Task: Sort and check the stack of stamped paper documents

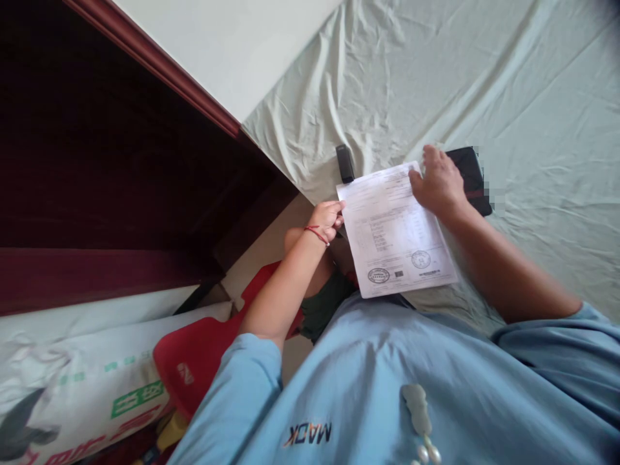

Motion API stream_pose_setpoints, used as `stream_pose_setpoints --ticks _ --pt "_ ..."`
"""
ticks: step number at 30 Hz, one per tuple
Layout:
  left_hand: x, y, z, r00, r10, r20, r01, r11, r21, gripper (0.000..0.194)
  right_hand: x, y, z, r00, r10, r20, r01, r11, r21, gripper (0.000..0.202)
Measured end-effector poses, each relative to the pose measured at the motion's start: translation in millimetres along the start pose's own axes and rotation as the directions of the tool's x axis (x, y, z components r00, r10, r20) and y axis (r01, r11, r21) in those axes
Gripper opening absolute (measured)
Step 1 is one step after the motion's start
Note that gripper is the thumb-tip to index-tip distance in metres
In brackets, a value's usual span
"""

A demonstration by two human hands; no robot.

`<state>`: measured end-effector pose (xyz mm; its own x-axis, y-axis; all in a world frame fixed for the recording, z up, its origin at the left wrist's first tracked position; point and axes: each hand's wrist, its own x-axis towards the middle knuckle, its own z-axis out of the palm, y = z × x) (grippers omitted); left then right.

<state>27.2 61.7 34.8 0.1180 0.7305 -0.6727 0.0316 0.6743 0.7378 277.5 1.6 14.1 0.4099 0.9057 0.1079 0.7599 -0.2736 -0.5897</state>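
The left hand (325, 221) clamps its fingers on the left edge of a printed paper (387, 226) bearing 2 stamps, apparently steadying it over pale cloth (542, 129); the right hand (442, 184), fingers slightly apart, seemingly guides its upper-right corner.

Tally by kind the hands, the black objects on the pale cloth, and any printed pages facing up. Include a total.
Hands: 2 (left hand, right hand)
Black objects: 2 (small block, flat case)
Printed page facing up: 1
Total: 5
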Motion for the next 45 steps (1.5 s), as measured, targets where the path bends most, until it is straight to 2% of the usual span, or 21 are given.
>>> stream_pose_setpoints --ticks 2,5,10,13,17,24,30,35,41,45 --pt "2.3 -3.5 -0.4 1.0 -0.003 0.018 0.003 1.0 0.008 0.036 -2.5 -7.0 3.6 0.982 -0.186 -0.024 0.185 0.981 -0.055 0.062" --pt "5.2 -7.5 -1.1 0.999 -0.019 0.044 0.019 1.0 0.01 0.031 -3.4 -21.5 13.9 0.906 -0.421 0.037 0.422 0.906 -0.028 0.069" --pt "6.2 -10.0 -2.1 0.996 0.0 0.085 0.002 1.0 -0.014 0.032 3.6 -51.2 32.6 0.811 -0.556 0.182 0.548 0.831 0.096 0.086" --pt "5.8 -10.9 -2.7 0.994 0.012 0.105 -0.009 1.0 -0.028 0.032 8.4 -63.1 39.5 0.769 -0.583 0.263 0.573 0.811 0.12 0.086" --pt "5.1 -11.0 -2.7 0.996 0.004 0.084 0.0 0.999 -0.037 0.034 13.2 -65.3 45.6 0.728 -0.604 0.324 0.605 0.789 0.11 0.083" --pt "4.8 -10.1 -1.8 0.998 -0.015 0.059 0.016 1.0 -0.013 0.045 21.7 -58.1 50.7 0.704 -0.622 0.344 0.634 0.768 0.09 0.075" --pt "4.4 -9.5 -2.4 0.998 -0.021 0.06 0.021 1.0 -0.005 0.046 25.5 -51.8 56.4 0.674 -0.665 0.322 0.676 0.731 0.095 0.072" --pt "3.9 -8.8 -2.1 0.997 -0.019 0.073 0.018 1.0 0.016 0.047 19.4 -55.7 55.0 0.669 -0.662 0.337 0.694 0.719 0.033 0.063" --pt "6.1 -11.5 -2.4 0.999 -0.017 0.047 0.015 0.999 0.047 0.045 18.4 -54.8 58.7 0.67 -0.675 0.31 0.703 0.71 0.027 0.066" --pt "6.1 -13.1 -1.4 0.999 0.032 0.042 -0.036 0.996 0.083 0.046 22.0 -52.3 64.3 0.68 -0.671 0.296 0.693 0.72 0.043 0.066"
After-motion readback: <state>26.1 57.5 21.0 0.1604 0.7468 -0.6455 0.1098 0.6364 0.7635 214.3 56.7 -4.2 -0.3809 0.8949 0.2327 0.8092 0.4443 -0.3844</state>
